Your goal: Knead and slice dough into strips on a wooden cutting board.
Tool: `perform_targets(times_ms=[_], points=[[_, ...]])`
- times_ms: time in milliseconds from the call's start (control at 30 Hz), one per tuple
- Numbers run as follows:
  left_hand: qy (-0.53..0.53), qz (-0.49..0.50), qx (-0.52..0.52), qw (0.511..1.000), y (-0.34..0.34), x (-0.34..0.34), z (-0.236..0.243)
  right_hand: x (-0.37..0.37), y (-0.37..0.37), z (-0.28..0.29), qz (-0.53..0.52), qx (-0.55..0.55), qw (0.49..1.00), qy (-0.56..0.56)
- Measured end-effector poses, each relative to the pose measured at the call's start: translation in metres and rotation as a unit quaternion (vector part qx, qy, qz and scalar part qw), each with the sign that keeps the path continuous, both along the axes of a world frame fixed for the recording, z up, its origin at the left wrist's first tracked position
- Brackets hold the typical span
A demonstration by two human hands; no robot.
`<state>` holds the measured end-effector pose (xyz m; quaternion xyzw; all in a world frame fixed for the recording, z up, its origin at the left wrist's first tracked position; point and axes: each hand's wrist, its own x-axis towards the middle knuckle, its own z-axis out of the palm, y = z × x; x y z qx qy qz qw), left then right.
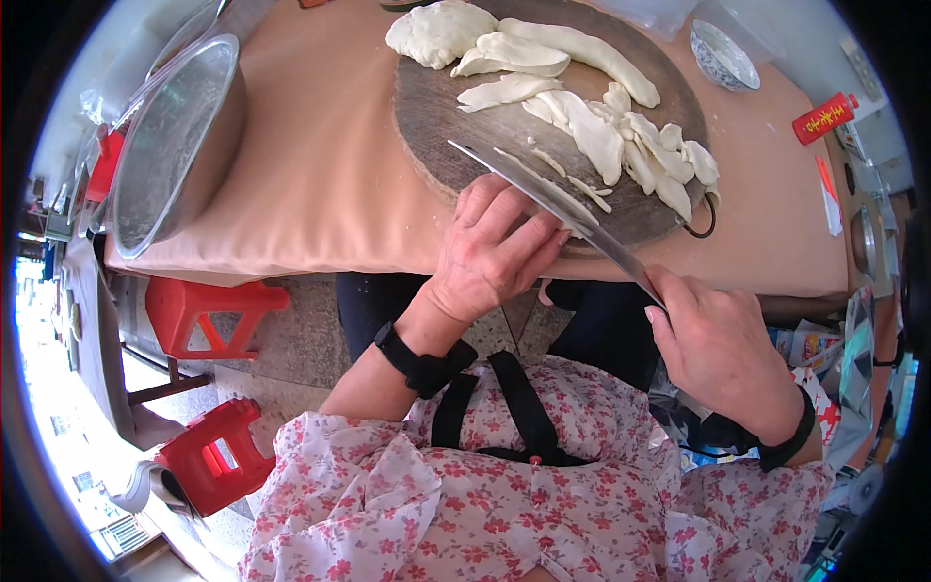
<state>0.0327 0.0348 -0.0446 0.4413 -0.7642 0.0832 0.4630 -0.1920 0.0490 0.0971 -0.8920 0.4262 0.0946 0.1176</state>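
Note:
My right hand (722,344) grips the handle of a kitchen knife (543,194), whose long blade slants up to the left over the near edge of a round wooden cutting board (427,116). Bent fingers of my left hand (495,242) press close along the near side of the blade; whatever lies under them is hidden. Thin strips of pale dough (592,191) lie just beyond the blade. Farther back on the board are a heap of flat dough slices (669,160), a long dough roll (592,58) and a thick dough lump (441,34).
A large metal basin (175,145) stands at the table's left. Behind the board on the right are a patterned bowl (725,63) and a red bottle (822,118). A metal ring (711,218) sticks out from the board's right edge. Red stools (208,310) stand on the floor at left.

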Motion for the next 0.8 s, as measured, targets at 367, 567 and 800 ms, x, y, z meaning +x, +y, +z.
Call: perform_targets(times_ms=[367, 567, 800], points=[[-0.005, 0.002, -0.023, 1.0, -0.002, -0.001, -0.001, 0.053, -0.043, -0.023, 0.068, -0.033, 0.994, -0.079], [-0.007, 0.001, -0.022, 1.0, -0.002, 0.0, -0.002, 0.053, -0.046, -0.024, 0.06, -0.039, 0.994, -0.085], [0.002, 0.009, -0.025, 1.0, -0.002, -0.001, -0.002, 0.018, -0.03, -0.013, -0.002, -0.01, 1.0, -0.019]])
